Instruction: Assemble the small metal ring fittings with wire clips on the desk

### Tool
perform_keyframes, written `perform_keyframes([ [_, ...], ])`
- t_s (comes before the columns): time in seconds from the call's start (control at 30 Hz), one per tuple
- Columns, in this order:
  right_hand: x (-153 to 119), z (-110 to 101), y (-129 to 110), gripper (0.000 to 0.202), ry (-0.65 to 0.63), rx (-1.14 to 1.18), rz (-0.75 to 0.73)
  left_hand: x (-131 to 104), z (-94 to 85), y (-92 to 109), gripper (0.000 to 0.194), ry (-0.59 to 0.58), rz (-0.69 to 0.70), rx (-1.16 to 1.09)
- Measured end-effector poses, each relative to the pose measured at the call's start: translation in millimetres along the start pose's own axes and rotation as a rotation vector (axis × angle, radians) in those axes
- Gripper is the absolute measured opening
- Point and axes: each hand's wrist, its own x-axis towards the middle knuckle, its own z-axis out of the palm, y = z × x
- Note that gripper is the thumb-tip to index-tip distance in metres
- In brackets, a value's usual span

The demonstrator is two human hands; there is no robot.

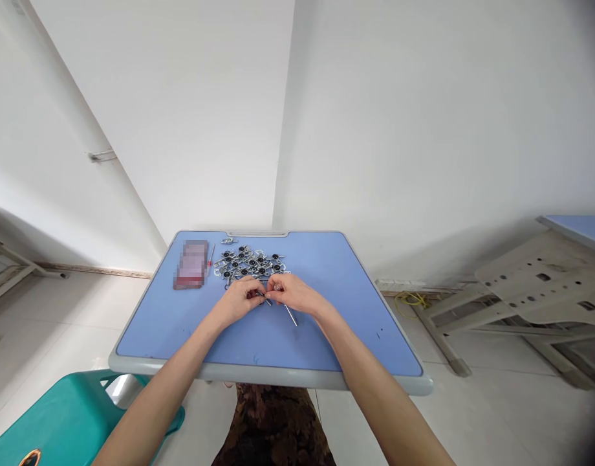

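Observation:
My left hand [243, 299] is closed, its fingers pinching a small dark and silver metal part [264, 298] over the blue tabletop. My right hand [293, 292] meets it there, with thumb and fingertips together at the same part. From beneath my right hand a thin metal shaft [290, 315] points down toward me; it looks like a screwdriver's, its handle mostly hidden in the palm. Just beyond both hands lies a pile of metal pieces with round black discs [249, 261]. One similar metal piece [229, 241] sits apart behind the pile.
A phone-like rectangle [191, 264], blurred out, lies at the desk's left beside a thin tool with a red part [209, 263]. The blue desk [375, 343] stands against a white wall. A green stool [59, 414] is at lower left, another desk [535, 285] at right.

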Motion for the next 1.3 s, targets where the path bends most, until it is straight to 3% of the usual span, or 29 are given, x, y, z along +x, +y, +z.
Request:
perform_keyframes([
  [0.33,-1,-9,5,0.017,0.043,0.260,0.049,2,-1.2,3,0.009,-0.017,-0.056,-0.006],
  [0.5,-9,-22,0,0.019,0.049,0.477,-0.091,2,-2.6,6,0.011,-0.022,-0.059,-0.007],
  [0.7,-16,-20,-10,0.016,0.246,0.326,-0.195,1,-4.0,8,0.011,-0.026,-0.077,0.006],
  [0.97,-20,-18,-19,0.011,0.218,0.175,-0.225,0,-3.8,9,0.012,-0.020,-0.079,-0.005],
  [1.3,-20,-17,-19,0.011,0.225,0.155,-0.242,0,-3.7,9,0.013,-0.021,-0.076,-0.009],
])
